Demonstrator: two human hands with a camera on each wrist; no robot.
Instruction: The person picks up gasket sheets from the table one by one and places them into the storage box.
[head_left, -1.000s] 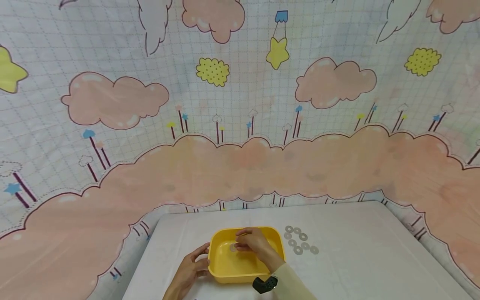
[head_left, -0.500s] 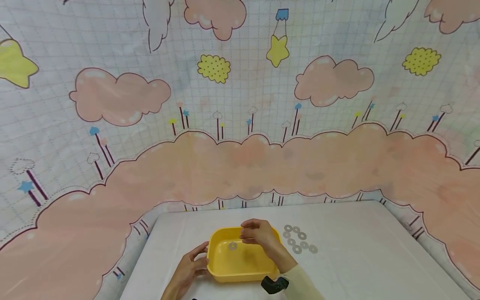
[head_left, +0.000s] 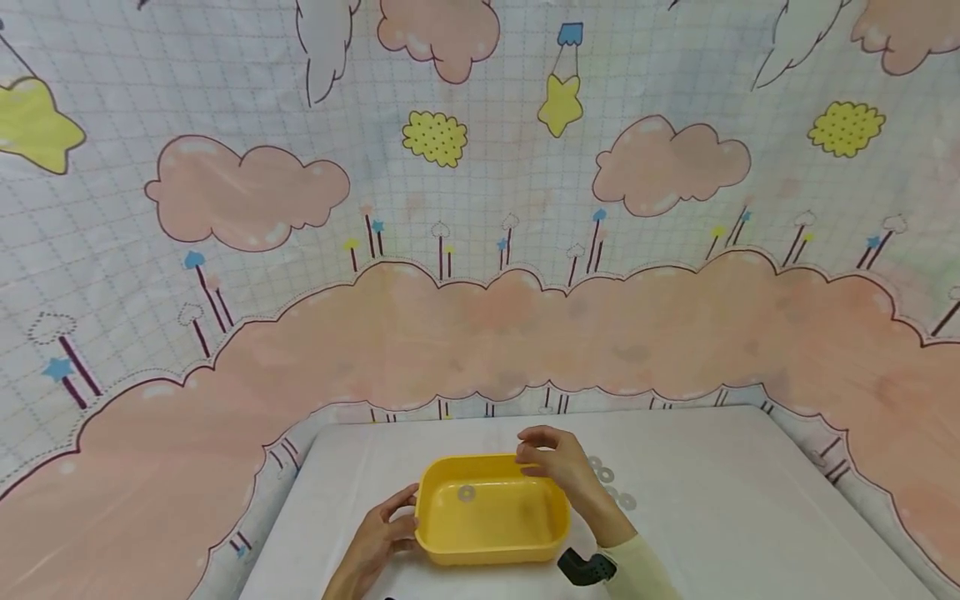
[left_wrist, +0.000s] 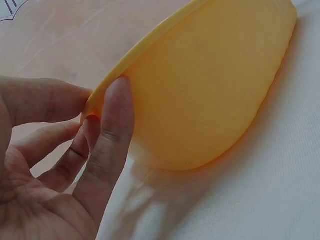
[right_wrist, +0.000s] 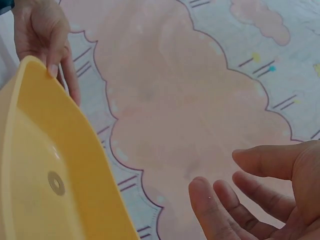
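Note:
A yellow plastic tub (head_left: 491, 556) stands on the white table, with one flat grey washer (head_left: 467, 493) lying on its floor toward the back left. At the tub's left end my left hand (head_left: 375, 535) holds the rim; the left wrist view shows the thumb and fingers (left_wrist: 117, 107) on either side of that wall. My right hand (head_left: 566, 468) hovers over the tub's back right corner. Its fingers are loosely bent and apart, with nothing between them in the right wrist view. Several more washers (head_left: 607, 475) lie right of the tub, partly hidden behind the right hand and forearm.
The white table (head_left: 750, 517) extends to the right of the washers and behind the tub. A printed cloth (head_left: 480, 342) with clouds and stars hangs behind the table. A black band (head_left: 587, 568) is on the right wrist.
My right hand has risen from beside the washer inside the tub and moved right toward the loose washers. The washer stays in the tub. My left hand keeps its place on the rim.

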